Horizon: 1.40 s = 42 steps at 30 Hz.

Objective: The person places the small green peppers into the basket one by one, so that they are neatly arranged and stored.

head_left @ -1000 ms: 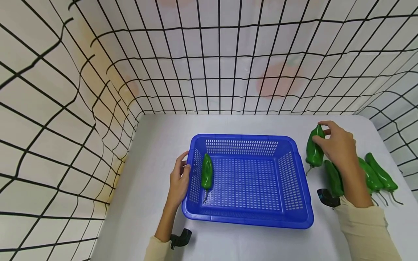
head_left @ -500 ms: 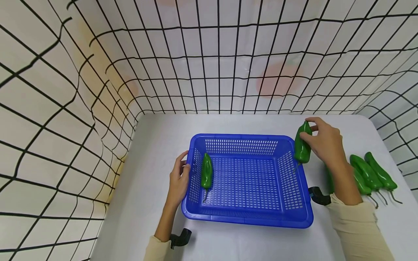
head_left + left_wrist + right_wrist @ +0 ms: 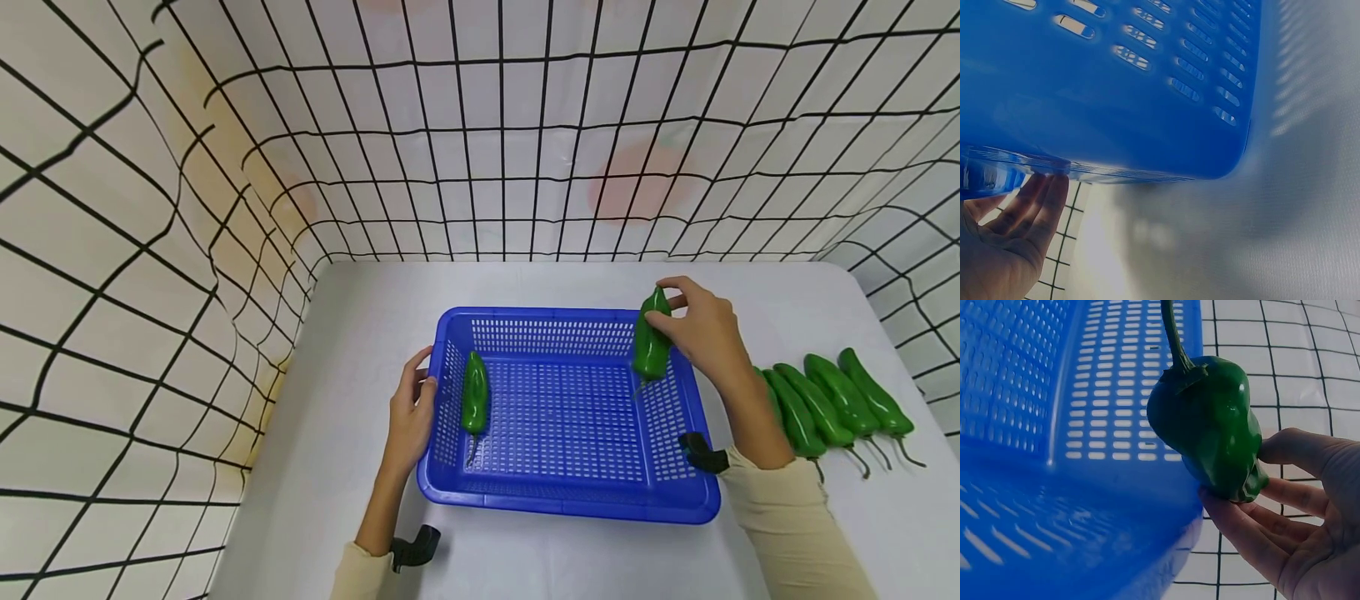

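My right hand (image 3: 701, 329) pinches a green pepper (image 3: 651, 342) near its narrow tip, thumb on one side and fingers on the other. The pepper hangs stem-down over the back right corner of the blue plastic basket (image 3: 570, 509). In the right wrist view, the held pepper (image 3: 1210, 425) shows its stem beside the slotted basket wall. My left hand (image 3: 411, 417) grips the basket's left rim; the left wrist view has its fingers (image 3: 1047, 212) up against the rim. Another green pepper (image 3: 474, 396) lies inside, along the left wall, stem toward me.
Several green peppers (image 3: 832, 404) lie in a row on the white tabletop (image 3: 600, 558), right of the basket, partly behind the right forearm. Black wire grid panels (image 3: 510, 158) stand at the back and sides. A small black device (image 3: 416, 547) sits at each wrist.
My right hand has carried the pepper leftward from the table on the right to above the basket's back right corner. The left hand and basket have stayed in place.
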Each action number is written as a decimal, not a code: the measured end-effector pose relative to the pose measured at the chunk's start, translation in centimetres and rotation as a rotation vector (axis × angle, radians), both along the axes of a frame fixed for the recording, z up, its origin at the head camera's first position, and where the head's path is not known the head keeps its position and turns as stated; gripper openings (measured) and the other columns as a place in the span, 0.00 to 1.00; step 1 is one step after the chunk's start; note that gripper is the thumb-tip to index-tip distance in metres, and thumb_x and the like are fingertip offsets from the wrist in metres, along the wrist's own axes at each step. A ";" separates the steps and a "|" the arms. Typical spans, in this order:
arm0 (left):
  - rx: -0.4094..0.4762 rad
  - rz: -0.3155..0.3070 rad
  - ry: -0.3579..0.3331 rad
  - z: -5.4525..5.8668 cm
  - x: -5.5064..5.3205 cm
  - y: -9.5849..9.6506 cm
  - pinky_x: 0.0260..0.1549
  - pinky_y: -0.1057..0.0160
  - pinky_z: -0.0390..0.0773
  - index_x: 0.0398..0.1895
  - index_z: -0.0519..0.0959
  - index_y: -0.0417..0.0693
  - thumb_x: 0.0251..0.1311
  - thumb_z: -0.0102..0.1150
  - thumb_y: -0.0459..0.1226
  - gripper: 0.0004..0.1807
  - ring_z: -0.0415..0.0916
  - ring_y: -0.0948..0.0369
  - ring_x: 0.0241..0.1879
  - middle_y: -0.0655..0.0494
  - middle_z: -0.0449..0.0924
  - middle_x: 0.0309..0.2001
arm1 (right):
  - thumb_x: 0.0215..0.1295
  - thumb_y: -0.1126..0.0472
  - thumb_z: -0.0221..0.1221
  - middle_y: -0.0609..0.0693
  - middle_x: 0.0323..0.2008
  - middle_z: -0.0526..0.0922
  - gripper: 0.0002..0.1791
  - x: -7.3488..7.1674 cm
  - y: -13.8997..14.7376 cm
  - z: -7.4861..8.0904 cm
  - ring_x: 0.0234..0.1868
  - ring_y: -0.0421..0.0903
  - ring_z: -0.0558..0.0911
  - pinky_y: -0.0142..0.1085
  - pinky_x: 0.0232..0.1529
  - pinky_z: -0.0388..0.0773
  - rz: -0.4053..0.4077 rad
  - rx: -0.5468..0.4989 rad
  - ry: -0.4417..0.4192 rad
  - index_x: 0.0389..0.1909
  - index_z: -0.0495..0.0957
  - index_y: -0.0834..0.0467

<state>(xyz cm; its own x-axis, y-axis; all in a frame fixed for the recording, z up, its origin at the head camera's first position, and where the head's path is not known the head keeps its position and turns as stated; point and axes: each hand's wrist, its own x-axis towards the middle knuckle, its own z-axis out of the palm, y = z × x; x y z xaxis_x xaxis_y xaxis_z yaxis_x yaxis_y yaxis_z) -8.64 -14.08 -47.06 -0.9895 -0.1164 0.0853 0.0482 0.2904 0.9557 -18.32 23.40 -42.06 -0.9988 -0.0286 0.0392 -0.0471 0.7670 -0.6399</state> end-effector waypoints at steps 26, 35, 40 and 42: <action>-0.002 0.007 0.011 -4.2 -1.1 -1.1 0.30 0.55 0.84 0.73 0.64 0.56 0.75 0.41 0.32 0.26 0.81 0.48 0.40 0.43 0.80 0.50 | 0.68 0.58 0.61 0.67 0.48 0.80 0.27 0.9 -4.4 -2.2 0.38 0.59 0.84 0.40 0.30 0.84 0.122 -0.054 -0.081 0.66 0.69 0.61; -0.009 0.006 0.017 -4.3 -1.0 -1.0 0.31 0.58 0.85 0.73 0.65 0.63 0.74 0.41 0.34 0.26 0.81 0.52 0.40 0.48 0.80 0.48 | 0.68 0.60 0.61 0.68 0.48 0.79 0.28 0.9 -5.6 -2.4 0.36 0.56 0.85 0.38 0.29 0.83 0.166 -0.053 -0.115 0.66 0.68 0.63; -0.004 0.005 0.019 -4.3 -1.1 -1.1 0.30 0.58 0.84 0.73 0.65 0.63 0.75 0.41 0.34 0.26 0.81 0.51 0.40 0.47 0.80 0.48 | 0.68 0.59 0.61 0.67 0.49 0.79 0.28 1.0 -6.5 -2.5 0.37 0.57 0.85 0.39 0.30 0.84 0.176 -0.048 -0.117 0.66 0.69 0.62; 0.001 0.005 0.020 -4.3 -1.1 -1.1 0.30 0.57 0.84 0.73 0.65 0.62 0.75 0.41 0.33 0.26 0.81 0.51 0.39 0.47 0.80 0.48 | 0.68 0.59 0.61 0.67 0.50 0.79 0.28 1.0 -6.8 -2.5 0.39 0.57 0.85 0.40 0.31 0.84 0.180 -0.052 -0.120 0.66 0.69 0.62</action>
